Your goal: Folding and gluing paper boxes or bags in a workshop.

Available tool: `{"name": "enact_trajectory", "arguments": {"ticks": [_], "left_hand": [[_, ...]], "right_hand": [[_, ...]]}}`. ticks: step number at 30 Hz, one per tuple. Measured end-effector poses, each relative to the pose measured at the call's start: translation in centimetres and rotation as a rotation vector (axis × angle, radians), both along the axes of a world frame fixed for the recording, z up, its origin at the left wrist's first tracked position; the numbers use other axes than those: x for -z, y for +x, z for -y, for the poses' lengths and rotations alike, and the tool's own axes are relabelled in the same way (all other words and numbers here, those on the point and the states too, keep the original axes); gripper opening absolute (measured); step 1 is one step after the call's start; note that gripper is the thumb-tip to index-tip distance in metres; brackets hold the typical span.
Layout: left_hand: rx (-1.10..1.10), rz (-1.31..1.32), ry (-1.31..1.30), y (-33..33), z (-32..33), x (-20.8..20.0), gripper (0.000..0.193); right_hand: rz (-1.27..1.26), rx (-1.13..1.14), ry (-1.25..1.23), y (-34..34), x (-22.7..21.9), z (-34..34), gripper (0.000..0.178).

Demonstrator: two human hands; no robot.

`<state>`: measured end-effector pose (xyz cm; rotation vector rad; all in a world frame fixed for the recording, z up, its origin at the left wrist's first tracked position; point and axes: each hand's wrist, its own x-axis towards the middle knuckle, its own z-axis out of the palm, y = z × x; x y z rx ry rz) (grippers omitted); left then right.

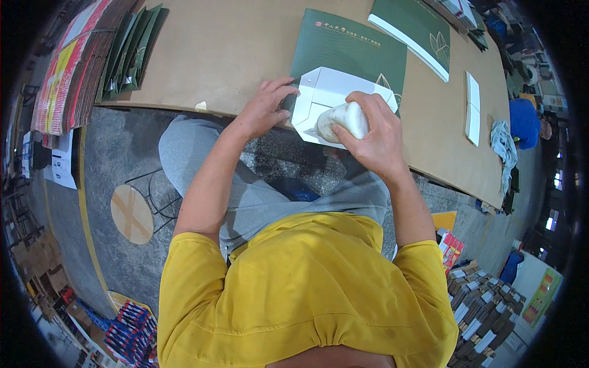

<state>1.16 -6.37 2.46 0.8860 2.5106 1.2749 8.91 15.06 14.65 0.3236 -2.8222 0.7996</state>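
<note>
A green paper bag (319,49) with gold print lies flat at the table's near edge. Its white bottom (313,95) is spread into a flat shape with angled corners, facing up. My right hand (383,135) is wrapped round a white plastic bottle (350,119), which is smudged and tilted to the left over that bottom. The bottle's tip points down at the white paper; whether it touches cannot be made out. By the bag's left edge rests my left hand (265,110), thumb and fingers apart, the fingertips at the edge of the paper.
Another green bag (417,37) with a white folded edge lies at the far right, and a narrow white folded piece (472,107) nearer the table's right side. Standing green bags (132,52) and a tied bundle (73,73) occupy the left end. A round stool (132,214) stands on the floor.
</note>
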Motion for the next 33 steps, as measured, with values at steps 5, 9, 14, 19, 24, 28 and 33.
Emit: {"name": "enact_trajectory", "arguments": {"ticks": [5, 9, 14, 19, 24, 28, 33], "left_hand": [[-0.001, 0.032, 0.025, -0.1, 0.0, 0.1, 0.053], [-0.012, 0.011, 0.017, -0.1, 0.0, 0.4, 0.053], [0.000, 0.049, 0.052, -0.1, 0.1, 0.1, 0.052], [-0.012, -0.039, 0.016, -0.1, -0.1, -0.2, 0.050], [-0.021, 0.056, -0.007, 0.0, 0.0, -0.8, 0.050], [0.001, 0.052, -0.006, -0.1, 0.0, -0.9, 0.050], [-0.016, 0.012, 0.009, -0.1, 0.1, -0.6, 0.050]], "right_hand": [[0.034, 0.029, -0.007, 0.9, -0.1, -0.3, 0.042], [0.035, 0.054, -0.008, 1.4, -0.1, -0.7, 0.042], [0.010, 0.088, 0.013, 2.0, -0.2, -2.0, 0.041], [0.012, 0.147, -0.001, 2.9, -0.5, -3.7, 0.041], [0.044, 0.234, 0.018, 3.8, -0.5, -5.3, 0.042], [-0.011, 0.271, -0.002, 4.7, -0.4, -6.8, 0.040], [0.038, 0.358, 0.022, 5.7, -0.6, -8.3, 0.040]]}}
